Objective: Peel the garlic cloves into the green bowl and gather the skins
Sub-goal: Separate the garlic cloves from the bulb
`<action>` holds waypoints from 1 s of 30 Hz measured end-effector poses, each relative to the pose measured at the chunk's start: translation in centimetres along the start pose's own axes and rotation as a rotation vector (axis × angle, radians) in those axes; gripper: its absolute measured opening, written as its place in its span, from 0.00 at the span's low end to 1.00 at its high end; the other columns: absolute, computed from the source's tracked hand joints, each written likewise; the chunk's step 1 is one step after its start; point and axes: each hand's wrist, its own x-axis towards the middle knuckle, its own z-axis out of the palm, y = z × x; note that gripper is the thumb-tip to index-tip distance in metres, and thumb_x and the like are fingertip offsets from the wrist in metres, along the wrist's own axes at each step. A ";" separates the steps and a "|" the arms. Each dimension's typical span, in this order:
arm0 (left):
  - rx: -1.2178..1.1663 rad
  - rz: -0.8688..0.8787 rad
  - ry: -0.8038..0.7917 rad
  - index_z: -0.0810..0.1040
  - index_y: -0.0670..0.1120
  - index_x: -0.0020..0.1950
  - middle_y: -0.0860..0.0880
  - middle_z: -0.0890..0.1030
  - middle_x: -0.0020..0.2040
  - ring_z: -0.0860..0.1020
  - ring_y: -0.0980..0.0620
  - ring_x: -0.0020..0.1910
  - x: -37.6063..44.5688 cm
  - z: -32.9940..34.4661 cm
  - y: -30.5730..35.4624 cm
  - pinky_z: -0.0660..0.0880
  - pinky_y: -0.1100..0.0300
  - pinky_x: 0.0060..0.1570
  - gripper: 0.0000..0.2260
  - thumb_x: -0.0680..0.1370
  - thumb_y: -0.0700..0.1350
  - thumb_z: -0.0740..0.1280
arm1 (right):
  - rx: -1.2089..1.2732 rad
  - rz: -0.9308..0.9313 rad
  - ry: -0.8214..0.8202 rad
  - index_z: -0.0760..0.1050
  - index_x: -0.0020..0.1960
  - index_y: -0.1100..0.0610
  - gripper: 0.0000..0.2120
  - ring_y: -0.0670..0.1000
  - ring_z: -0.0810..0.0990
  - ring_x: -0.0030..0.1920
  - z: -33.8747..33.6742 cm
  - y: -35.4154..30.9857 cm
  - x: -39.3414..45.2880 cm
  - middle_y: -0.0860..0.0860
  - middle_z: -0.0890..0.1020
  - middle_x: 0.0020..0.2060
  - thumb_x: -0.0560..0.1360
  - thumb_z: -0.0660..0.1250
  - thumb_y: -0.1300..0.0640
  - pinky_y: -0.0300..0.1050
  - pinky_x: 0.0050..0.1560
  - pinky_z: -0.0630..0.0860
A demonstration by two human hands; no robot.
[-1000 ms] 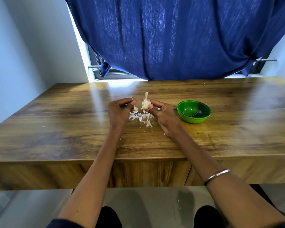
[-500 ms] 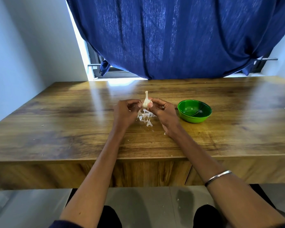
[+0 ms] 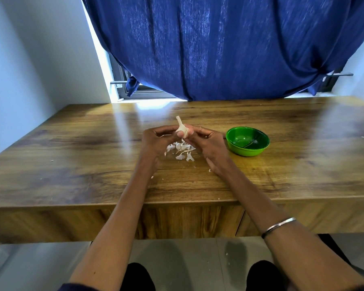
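A white garlic bulb (image 3: 182,129) with its stalk pointing up is held above the wooden table (image 3: 72,164), pinched between both hands. My right hand (image 3: 208,145) grips it from the right and my left hand (image 3: 156,141) pinches it from the left with the thumb against its side. Under the hands lies a small heap of white garlic skins (image 3: 182,151) on the table. The green bowl (image 3: 247,140) stands just right of my right hand; I see no cloves in it.
Small skin flakes (image 3: 210,170) are scattered on the table near my wrists and a few lie on the floor. A blue curtain (image 3: 219,49) hangs behind the table's far edge. The table's front edge runs across below my forearms.
My left hand, apart from the bulb a second ago, has come in and now pinches it together with the right. The bulb stays at about the same height over the skins.
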 end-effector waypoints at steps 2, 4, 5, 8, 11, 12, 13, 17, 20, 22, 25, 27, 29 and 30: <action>-0.002 0.007 -0.009 0.85 0.39 0.55 0.46 0.88 0.45 0.86 0.50 0.45 0.1 -0.1 -0.2 0.82 0.55 0.51 0.12 0.73 0.37 0.77 | 0.073 0.024 -0.004 0.80 0.60 0.66 0.15 0.55 0.86 0.53 0.0 0.0 0.1 0.60 0.86 0.52 0.74 0.72 0.64 0.45 0.57 0.82; 0.049 0.044 -0.047 0.85 0.37 0.58 0.43 0.88 0.48 0.86 0.47 0.47 0.0 0.2 -0.3 0.82 0.51 0.55 0.13 0.75 0.39 0.76 | 0.021 0.015 0.037 0.82 0.57 0.64 0.12 0.56 0.86 0.51 -0.1 0.1 0.1 0.60 0.86 0.49 0.73 0.73 0.66 0.46 0.56 0.82; 0.074 0.054 -0.056 0.85 0.38 0.58 0.43 0.88 0.49 0.86 0.47 0.48 0.0 0.4 -0.3 0.82 0.51 0.56 0.13 0.75 0.40 0.77 | -0.021 -0.001 0.054 0.82 0.56 0.63 0.12 0.56 0.86 0.51 -0.2 0.1 0.1 0.60 0.87 0.48 0.73 0.74 0.66 0.48 0.56 0.82; 0.093 0.038 -0.032 0.86 0.42 0.56 0.46 0.88 0.48 0.87 0.50 0.49 0.0 0.6 -0.2 0.82 0.56 0.53 0.16 0.70 0.40 0.80 | -0.105 -0.038 0.064 0.83 0.55 0.61 0.10 0.55 0.86 0.52 -0.1 0.1 0.0 0.58 0.87 0.48 0.73 0.76 0.63 0.49 0.58 0.81; 0.104 0.010 -0.024 0.85 0.39 0.59 0.45 0.88 0.49 0.87 0.50 0.48 0.0 0.6 -0.1 0.83 0.57 0.49 0.19 0.69 0.39 0.81 | -0.129 -0.035 0.060 0.84 0.51 0.58 0.07 0.53 0.87 0.49 0.0 0.0 -0.1 0.57 0.87 0.46 0.73 0.76 0.63 0.48 0.56 0.82; 0.108 0.007 -0.026 0.85 0.39 0.59 0.45 0.88 0.49 0.87 0.51 0.46 0.0 0.5 -0.1 0.83 0.57 0.47 0.19 0.69 0.38 0.81 | -0.134 -0.031 0.071 0.84 0.50 0.58 0.06 0.53 0.87 0.48 0.0 -0.1 -0.2 0.57 0.87 0.46 0.73 0.76 0.63 0.48 0.55 0.82; 0.109 0.011 -0.033 0.85 0.39 0.58 0.45 0.88 0.48 0.87 0.52 0.45 -0.1 0.6 0.0 0.82 0.57 0.46 0.18 0.69 0.37 0.80 | -0.136 -0.026 0.082 0.84 0.49 0.58 0.06 0.53 0.87 0.48 -0.1 -0.1 -0.2 0.57 0.87 0.45 0.73 0.76 0.64 0.48 0.55 0.83; 0.083 -0.018 -0.052 0.85 0.38 0.58 0.44 0.88 0.47 0.86 0.48 0.47 -0.2 0.5 0.0 0.83 0.53 0.50 0.17 0.70 0.36 0.80 | -0.061 0.014 0.088 0.84 0.47 0.59 0.04 0.52 0.87 0.45 0.0 -0.3 -0.3 0.55 0.87 0.43 0.73 0.74 0.65 0.43 0.50 0.83; -0.012 -0.049 -0.091 0.85 0.36 0.58 0.41 0.87 0.49 0.86 0.42 0.51 -0.1 0.3 -0.2 0.81 0.47 0.59 0.16 0.70 0.33 0.77 | 0.075 0.071 0.085 0.83 0.48 0.61 0.04 0.49 0.86 0.43 0.0 -0.3 0.0 0.54 0.87 0.41 0.76 0.71 0.67 0.37 0.46 0.82; -0.095 -0.089 -0.108 0.84 0.36 0.58 0.39 0.87 0.50 0.86 0.42 0.50 -0.2 0.4 -0.1 0.80 0.47 0.60 0.15 0.72 0.34 0.76 | 0.134 0.087 0.093 0.83 0.48 0.63 0.04 0.49 0.85 0.43 0.0 -0.3 0.2 0.53 0.87 0.41 0.77 0.69 0.67 0.36 0.47 0.82; -0.146 -0.112 -0.082 0.83 0.35 0.60 0.40 0.87 0.50 0.86 0.45 0.48 -0.1 0.5 -0.1 0.81 0.52 0.55 0.14 0.75 0.34 0.74 | 0.160 0.079 0.108 0.82 0.50 0.65 0.04 0.49 0.85 0.43 0.1 -0.2 0.1 0.55 0.86 0.42 0.78 0.68 0.67 0.38 0.50 0.83; -0.165 -0.108 -0.039 0.83 0.34 0.59 0.43 0.87 0.47 0.86 0.48 0.44 0.1 0.5 -0.1 0.81 0.57 0.49 0.13 0.75 0.33 0.74 | 0.080 0.044 0.114 0.82 0.53 0.67 0.06 0.49 0.86 0.43 0.2 -0.2 0.0 0.55 0.86 0.44 0.78 0.68 0.67 0.39 0.50 0.83; -0.171 -0.102 -0.009 0.83 0.35 0.58 0.45 0.88 0.45 0.86 0.51 0.41 0.1 0.4 -0.1 0.81 0.61 0.44 0.11 0.75 0.33 0.74 | -0.054 0.004 0.132 0.82 0.56 0.66 0.08 0.49 0.87 0.44 0.2 0.0 0.0 0.56 0.87 0.47 0.78 0.68 0.68 0.41 0.49 0.83; -0.163 -0.095 0.000 0.83 0.34 0.58 0.43 0.87 0.46 0.86 0.51 0.42 0.0 0.4 -0.1 0.81 0.61 0.43 0.12 0.75 0.34 0.74 | -0.134 -0.013 0.141 0.83 0.56 0.64 0.08 0.48 0.87 0.45 0.2 0.1 0.0 0.56 0.87 0.48 0.78 0.69 0.68 0.41 0.49 0.84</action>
